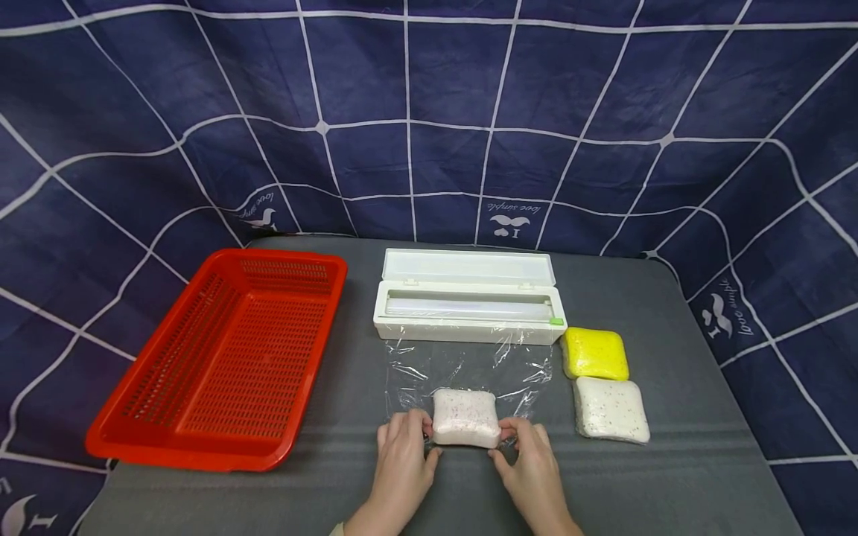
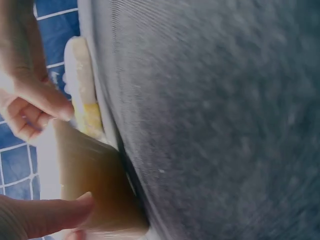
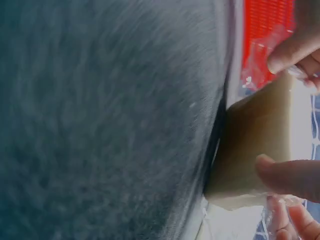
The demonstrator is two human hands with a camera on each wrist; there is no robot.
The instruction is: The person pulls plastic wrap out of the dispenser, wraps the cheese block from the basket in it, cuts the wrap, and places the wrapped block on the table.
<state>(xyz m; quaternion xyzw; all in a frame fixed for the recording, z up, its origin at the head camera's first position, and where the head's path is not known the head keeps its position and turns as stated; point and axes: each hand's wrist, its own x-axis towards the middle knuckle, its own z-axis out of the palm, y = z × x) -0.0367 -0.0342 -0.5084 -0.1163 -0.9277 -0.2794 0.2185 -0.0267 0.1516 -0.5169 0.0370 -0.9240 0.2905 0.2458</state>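
A white speckled block (image 1: 464,417) with rounded corners lies on a sheet of cling film (image 1: 439,366) drawn from a white dispenser box (image 1: 469,334). My left hand (image 1: 402,452) is at the block's left side, pinching gathered film between thumb and fingers. At the right side my right hand (image 1: 534,463) pinches film close to the corner. The right wrist view shows crumpled clear film (image 3: 260,57) by the left thumb and the right thumb (image 3: 287,177) against the block's near face. Film under the block is hidden.
The dispenser's lid (image 1: 469,266) stands open behind it, with a roll (image 1: 469,308) inside. To the right lie a yellow block (image 1: 595,354) and another white speckled block (image 1: 611,409). A red plastic basket (image 1: 201,458) stands at left. Blue checked cloth (image 1: 442,89) hangs around the grey table.
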